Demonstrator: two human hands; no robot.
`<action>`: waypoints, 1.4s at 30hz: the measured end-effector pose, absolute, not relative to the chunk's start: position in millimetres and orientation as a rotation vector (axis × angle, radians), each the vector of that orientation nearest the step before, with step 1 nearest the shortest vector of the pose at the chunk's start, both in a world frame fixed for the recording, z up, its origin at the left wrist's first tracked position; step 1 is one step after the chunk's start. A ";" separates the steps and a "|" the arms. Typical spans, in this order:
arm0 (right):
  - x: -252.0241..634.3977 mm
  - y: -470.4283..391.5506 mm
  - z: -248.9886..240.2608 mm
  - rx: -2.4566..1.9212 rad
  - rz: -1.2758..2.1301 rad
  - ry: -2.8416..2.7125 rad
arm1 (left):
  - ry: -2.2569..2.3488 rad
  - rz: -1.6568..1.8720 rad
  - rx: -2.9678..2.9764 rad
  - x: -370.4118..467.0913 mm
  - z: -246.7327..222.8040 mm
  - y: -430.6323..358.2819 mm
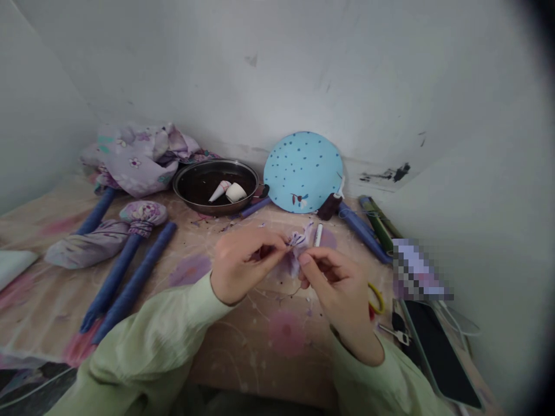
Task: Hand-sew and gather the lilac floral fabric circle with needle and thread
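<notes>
My left hand [248,261] is closed, its thumb and fingertips pinching the edge of a small gathered piece of light purple cloth [297,242]. From the other side my right hand [340,289] has its thumb and forefinger pressed together at the same cloth. Whether a needle is between the fingers is too small to make out. A thin dark strand hangs below the cloth. Just behind the right fingers lies a white pen-like stick [318,234]. Yellow scissor handles [376,298] show partly from behind my right wrist.
At the left lie blue-wrapped rods [136,281] and bundled floral cloth [141,159]. Against the wall are a dark pan [195,193], a round blue dotted board [303,164] and a dark thread spool [329,207]. Keys [396,332] and a phone [437,352] lie at the right.
</notes>
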State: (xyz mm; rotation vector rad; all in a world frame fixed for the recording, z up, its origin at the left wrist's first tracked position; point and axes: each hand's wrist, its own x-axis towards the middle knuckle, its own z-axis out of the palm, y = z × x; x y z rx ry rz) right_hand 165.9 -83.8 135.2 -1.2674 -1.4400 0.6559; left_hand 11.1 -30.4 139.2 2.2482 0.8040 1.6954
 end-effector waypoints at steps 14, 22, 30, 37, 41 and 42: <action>149.2 -87.3 128.8 -1.167 0.671 -1.234 | 0.926 1.607 2.249 17.4 137.6 -33.4; 146.9 -86.9 128.9 -1.134 0.690 -1.223 | 0.895 1.587 2.285 15.6 142.6 -30.3; 145.8 -87.3 128.9 -1.138 0.700 -1.232 | 0.914 1.564 2.267 15.4 140.3 -31.2; 147.1 -86.7 127.5 -1.137 0.692 -1.223 | 0.988 1.525 2.316 15.3 140.9 -30.6; 147.5 -87.6 127.0 -1.119 0.710 -1.219 | 0.954 1.554 2.321 15.1 141.2 -31.0; 147.5 -88.0 126.6 -1.117 0.719 -1.214 | 0.935 1.568 2.316 15.3 140.9 -31.0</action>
